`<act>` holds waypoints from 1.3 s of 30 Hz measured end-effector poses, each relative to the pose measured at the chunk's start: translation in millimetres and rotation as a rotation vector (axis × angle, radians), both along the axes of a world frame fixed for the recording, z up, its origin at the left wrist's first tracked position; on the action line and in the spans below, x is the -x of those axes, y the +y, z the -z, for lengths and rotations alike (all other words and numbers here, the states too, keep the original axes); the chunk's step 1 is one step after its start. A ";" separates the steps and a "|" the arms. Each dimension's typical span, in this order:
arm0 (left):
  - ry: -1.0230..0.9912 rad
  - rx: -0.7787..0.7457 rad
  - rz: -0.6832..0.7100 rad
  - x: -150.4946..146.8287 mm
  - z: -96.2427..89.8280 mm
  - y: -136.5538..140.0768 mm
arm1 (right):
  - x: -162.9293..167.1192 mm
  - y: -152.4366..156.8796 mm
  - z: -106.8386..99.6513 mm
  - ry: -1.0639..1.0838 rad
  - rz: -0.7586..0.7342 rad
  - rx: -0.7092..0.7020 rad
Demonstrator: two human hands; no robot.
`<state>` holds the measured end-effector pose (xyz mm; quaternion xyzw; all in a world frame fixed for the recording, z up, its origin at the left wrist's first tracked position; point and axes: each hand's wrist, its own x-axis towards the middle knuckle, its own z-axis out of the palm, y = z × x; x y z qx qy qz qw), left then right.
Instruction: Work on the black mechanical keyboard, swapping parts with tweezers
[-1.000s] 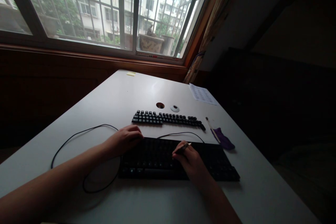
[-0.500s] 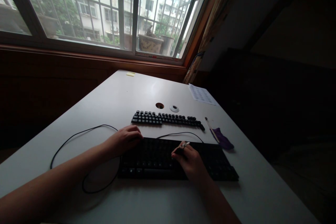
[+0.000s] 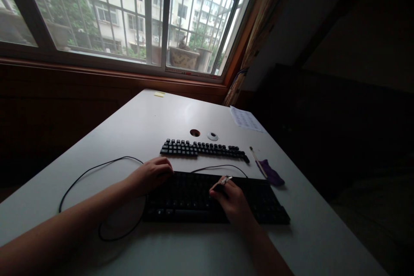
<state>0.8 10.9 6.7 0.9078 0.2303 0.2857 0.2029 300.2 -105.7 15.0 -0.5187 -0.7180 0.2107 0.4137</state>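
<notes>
A black keyboard (image 3: 194,216) lies before me; the keys on its left and lower part are still visible, while its upper middle is too dark to make out. My left hand (image 3: 152,176) is closed at its upper left edge, with curled fingers against the frame. Over the middle, my right hand (image 3: 233,200) pinches a small dark tool with a shiny metal end (image 3: 224,183); its exact kind is unclear. Loose black keycaps (image 3: 202,148) stand in rows behind the keyboard.
To the right, a toothbrush (image 3: 258,161) touches a purple cloth (image 3: 273,175). A black cable (image 3: 93,168) loops at left. Farther back on the white table (image 3: 129,133) are a round hole (image 3: 195,133), a ring-shaped cover (image 3: 212,136), printed paper (image 3: 247,118) and a yellow note (image 3: 159,94).
The whole view has shifted slightly, so everything sits a little lower and farther left. Both hands keep nearly the same places on the keyboard, and the right still pinches the tool.
</notes>
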 end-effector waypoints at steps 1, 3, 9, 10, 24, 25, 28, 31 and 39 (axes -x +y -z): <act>0.000 0.000 0.000 0.0 0.1 0.0 | -0.1 -0.1 0.3 -0.001 0.001 0.001; 0.001 0.002 -0.002 -0.2 0.2 0.0 | -0.4 -0.2 0.8 -0.006 0.000 0.003; -0.005 -0.007 -0.002 -0.4 1.0 0.6 | -1.3 -0.1 2.8 -0.008 -0.003 0.006; -0.007 -0.010 -0.001 -0.4 1.3 0.8 | -1.5 0.0 3.1 -0.007 -0.002 0.003; -0.008 -0.005 0.000 0.7 3.9 2.3 | 0.5 -1.2 0.6 0.023 0.006 0.023; -0.009 -0.009 0.002 0.8 3.7 2.3 | 0.4 -1.0 0.4 0.024 0.006 0.023; -0.011 -0.014 0.003 0.8 3.2 2.2 | 0.3 -0.3 0.0 0.026 0.009 0.020; -0.026 -0.014 0.003 0.7 3.5 2.4 | 0.5 0.2 -0.5 0.025 0.007 0.016; 0.000 -0.004 -0.001 1.0 7.1 4.2 | -0.5 1.0 1.1 0.029 0.008 0.017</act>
